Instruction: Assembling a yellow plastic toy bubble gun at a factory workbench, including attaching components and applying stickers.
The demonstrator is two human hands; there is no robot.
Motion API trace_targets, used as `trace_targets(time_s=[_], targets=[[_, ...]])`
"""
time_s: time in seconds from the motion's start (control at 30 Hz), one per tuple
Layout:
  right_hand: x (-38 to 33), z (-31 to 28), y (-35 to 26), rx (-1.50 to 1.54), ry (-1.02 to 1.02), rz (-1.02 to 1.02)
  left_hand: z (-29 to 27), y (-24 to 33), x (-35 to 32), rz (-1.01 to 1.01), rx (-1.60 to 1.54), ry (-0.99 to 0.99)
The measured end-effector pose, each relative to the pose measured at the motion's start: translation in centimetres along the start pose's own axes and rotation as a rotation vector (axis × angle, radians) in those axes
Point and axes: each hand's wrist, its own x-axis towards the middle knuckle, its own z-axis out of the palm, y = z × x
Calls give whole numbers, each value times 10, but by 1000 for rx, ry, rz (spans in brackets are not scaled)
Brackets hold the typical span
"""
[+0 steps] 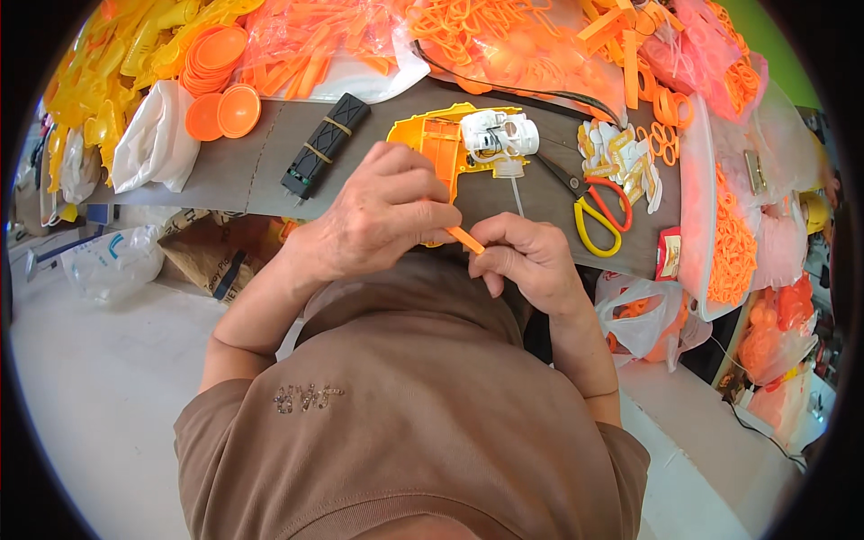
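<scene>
The left hand (391, 211) and right hand (533, 261) pinch a short orange plastic strip (463, 238) between them, near the yellow plastic shell (409, 132) on the table (229, 166). At right, a long pale plastic tray (696, 193) contains small orange loops (733, 243); beside it, a translucent plastic bag (655, 328) holds orange pieces (634, 309).

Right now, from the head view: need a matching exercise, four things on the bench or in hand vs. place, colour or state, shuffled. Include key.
Things
1. scissors
2. black box
3. orange strip
4. orange discs

Descriptions
A. upper left, partly stacked
B. between the left hand and the right hand
C. part red, part yellow
D. wrapped by tan bands

Pairs: 1-C, 2-D, 3-B, 4-A
</scene>
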Motion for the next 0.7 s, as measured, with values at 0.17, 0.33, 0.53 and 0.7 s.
trace_targets(time_s=[0.17, 0.33, 0.53, 0.7], targets=[[20, 3, 13, -783, 329, -357, 5, -13, -3, -173, 206, 106], [30, 4, 20, -1087, 266, -393, 9, -20, -7, -220, 254, -57], [37, 6, 13, -1251, 188, -271, 11, -23, -9, -215, 177, -41], [45, 3, 8, -1000, 133, -262, 12, -23, -9, -158, 331, -65]])
